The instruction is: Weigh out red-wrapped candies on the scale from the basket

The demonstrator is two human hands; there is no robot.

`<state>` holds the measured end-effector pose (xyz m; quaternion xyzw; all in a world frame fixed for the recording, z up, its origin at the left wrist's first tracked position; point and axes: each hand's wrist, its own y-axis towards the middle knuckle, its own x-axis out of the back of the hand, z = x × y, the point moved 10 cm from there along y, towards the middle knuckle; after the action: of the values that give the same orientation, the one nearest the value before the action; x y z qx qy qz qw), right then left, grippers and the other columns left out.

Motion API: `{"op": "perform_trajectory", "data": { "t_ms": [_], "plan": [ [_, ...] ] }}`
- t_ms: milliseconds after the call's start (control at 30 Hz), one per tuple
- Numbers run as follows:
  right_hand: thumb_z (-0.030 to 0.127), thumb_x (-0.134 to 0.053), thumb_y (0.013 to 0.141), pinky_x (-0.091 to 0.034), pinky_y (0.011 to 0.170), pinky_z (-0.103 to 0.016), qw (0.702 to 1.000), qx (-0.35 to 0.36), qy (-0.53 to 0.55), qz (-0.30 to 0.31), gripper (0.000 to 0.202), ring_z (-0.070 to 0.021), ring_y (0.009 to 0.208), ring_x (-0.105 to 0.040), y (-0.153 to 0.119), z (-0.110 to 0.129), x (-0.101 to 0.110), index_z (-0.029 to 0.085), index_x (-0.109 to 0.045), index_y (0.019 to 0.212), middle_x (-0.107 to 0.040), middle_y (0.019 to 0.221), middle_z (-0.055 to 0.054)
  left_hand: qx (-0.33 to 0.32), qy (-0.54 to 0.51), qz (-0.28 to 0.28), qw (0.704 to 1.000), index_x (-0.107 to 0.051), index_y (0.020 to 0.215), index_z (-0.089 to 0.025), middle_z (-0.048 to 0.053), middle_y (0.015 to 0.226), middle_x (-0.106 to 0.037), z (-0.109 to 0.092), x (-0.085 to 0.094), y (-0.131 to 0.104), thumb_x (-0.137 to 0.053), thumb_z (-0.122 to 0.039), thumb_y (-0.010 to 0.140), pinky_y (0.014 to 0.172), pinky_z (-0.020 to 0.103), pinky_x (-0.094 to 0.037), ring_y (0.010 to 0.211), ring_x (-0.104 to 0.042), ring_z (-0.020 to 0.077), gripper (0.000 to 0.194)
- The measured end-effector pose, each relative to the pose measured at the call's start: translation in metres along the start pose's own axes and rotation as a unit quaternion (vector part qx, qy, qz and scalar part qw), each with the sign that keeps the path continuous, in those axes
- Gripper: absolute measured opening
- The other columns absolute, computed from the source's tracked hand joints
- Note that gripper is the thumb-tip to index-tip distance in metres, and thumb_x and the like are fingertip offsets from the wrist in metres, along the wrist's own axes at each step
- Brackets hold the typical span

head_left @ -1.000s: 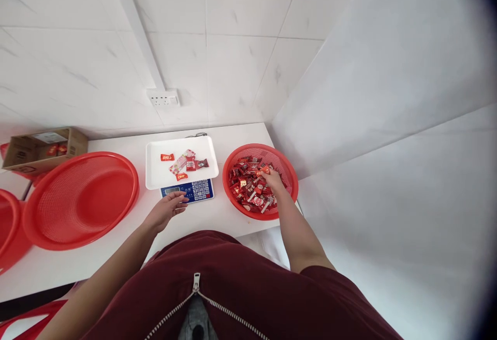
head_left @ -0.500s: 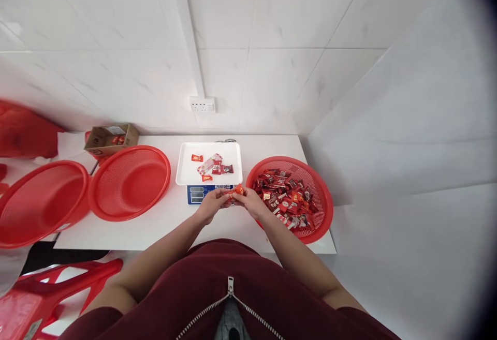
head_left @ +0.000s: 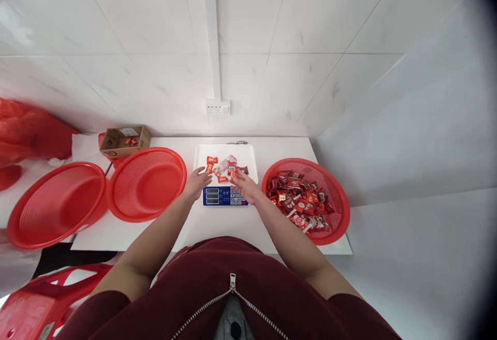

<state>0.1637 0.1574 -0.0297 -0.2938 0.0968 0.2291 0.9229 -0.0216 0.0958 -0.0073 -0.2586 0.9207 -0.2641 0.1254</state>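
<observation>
My left hand (head_left: 198, 182) is over the left side of the white scale tray (head_left: 248, 154), its fingers apart and holding nothing. Beside its fingertips lie two small red wrapped candies, one of them the upper candy (head_left: 212, 160). Over the tray's lower right, my right hand (head_left: 246, 186) pinches a red wrapped candy (head_left: 233, 174) at its fingertips. Between the hands lie a pink patterned packet (head_left: 224, 165), a dark red candy packet (head_left: 232, 166), and another red candy (head_left: 222, 179). A brown-red packet (head_left: 244, 170) rests just above the right hand.
Below the tray is the scale's blue keypad panel (head_left: 225, 201). To the right stands a red basket (head_left: 341, 210) of mixed wrapped sweets. Two red baskets, including the nearer basket (head_left: 147, 185), stand left. A cardboard box (head_left: 111, 146) holds several red packets. A red stool (head_left: 31, 304) is lower left.
My hands have parted and moved forward from in front of the scale to over the tray. An additional red candy lies near my left fingertips. The view has shifted slightly left.
</observation>
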Motion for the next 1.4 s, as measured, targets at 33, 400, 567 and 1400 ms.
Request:
{"op": "perform_trajectory", "data": {
  "t_ms": [33,400,567,1400],
  "plan": [
    [0.028,-0.067,0.076,-0.053,0.084,-0.029,0.999,0.012,-0.031,-0.009,0.061,-0.0189,0.119,-0.053,0.001,0.002,-0.001,0.030,-0.045,0.133,-0.048,0.138,-0.006,0.014,0.015,0.008,1.000,-0.048,0.120,-0.019,0.013,0.111,-0.060,0.003,0.003,0.001,-0.073,-0.026,0.073,0.083,0.035,-0.052,0.095,-0.063,0.0201,0.054],
    [0.027,-0.047,0.085,-0.041,0.101,-0.043,0.905,0.119,-0.364,-0.186,0.041,-0.0242,0.117,-0.052,-0.042,-0.001,0.058,0.017,-0.055,0.124,-0.056,0.128,-0.013,-0.038,0.270,0.059,0.960,-0.061,0.103,-0.017,0.013,0.103,-0.063,0.005,0.044,0.000,-0.065,-0.032,0.075,0.084,0.039,-0.047,0.095,-0.060,0.0253,0.032],
    [0.030,-0.050,0.083,-0.028,0.109,-0.045,0.773,0.141,-0.554,-0.277,0.058,-0.0291,0.133,-0.033,-0.059,0.004,0.100,0.009,-0.042,0.136,-0.042,0.140,-0.019,-0.144,0.405,0.039,0.902,-0.059,0.109,-0.019,0.015,0.124,-0.054,-0.019,0.033,0.017,-0.065,-0.024,0.075,0.101,0.045,-0.032,0.119,-0.044,0.0336,0.035],
    [0.021,-0.053,0.082,-0.052,0.062,-0.027,0.933,0.128,-0.335,-0.017,0.017,-0.0153,0.065,-0.065,0.045,0.020,-0.051,0.016,-0.068,0.086,-0.069,0.073,-0.003,-0.142,0.413,0.146,0.888,-0.058,0.091,-0.017,0.005,0.086,-0.066,-0.014,-0.043,0.023,-0.062,-0.026,0.078,0.069,0.028,-0.048,0.078,-0.062,0.0165,0.016]
  ]
}}
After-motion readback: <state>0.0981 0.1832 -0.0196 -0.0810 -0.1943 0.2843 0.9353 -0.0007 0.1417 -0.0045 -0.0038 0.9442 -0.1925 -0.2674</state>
